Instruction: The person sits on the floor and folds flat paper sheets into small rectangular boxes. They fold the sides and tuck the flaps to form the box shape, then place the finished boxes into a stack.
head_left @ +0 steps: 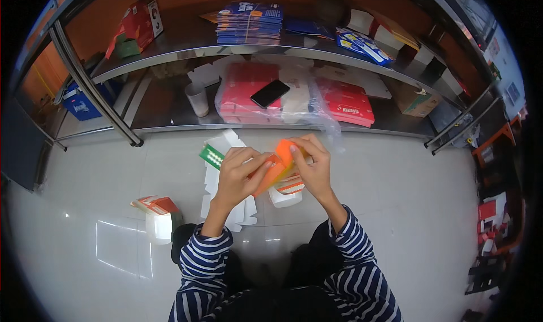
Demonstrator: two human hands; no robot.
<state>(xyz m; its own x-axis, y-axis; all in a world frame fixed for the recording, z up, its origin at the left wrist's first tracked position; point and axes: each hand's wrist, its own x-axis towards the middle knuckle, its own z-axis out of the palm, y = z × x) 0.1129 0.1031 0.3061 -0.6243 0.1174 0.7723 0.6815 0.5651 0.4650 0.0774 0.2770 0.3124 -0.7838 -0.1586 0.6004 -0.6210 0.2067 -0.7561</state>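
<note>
Both of my hands hold an orange and white cardboard carton (278, 166) above the pale floor. My left hand (240, 175) grips its left side, with the thumb pressed on the orange panel. On the right, the fingers of my right hand (314, 166) pinch the carton's top orange flap. Under my hands lies a stack of flat white carton blanks (226, 209), and a green and white piece (212, 155) lies at its upper left. A folded white and orange carton (285, 193) sits just below the held one.
A finished orange and white box (158, 217) lies on the floor to my left. A low metal shelf (169, 127) ahead holds red packs in plastic, a black phone (270, 93) and a white cup (198, 100). The upper shelf carries blue booklets (249, 22) and a red box (138, 25).
</note>
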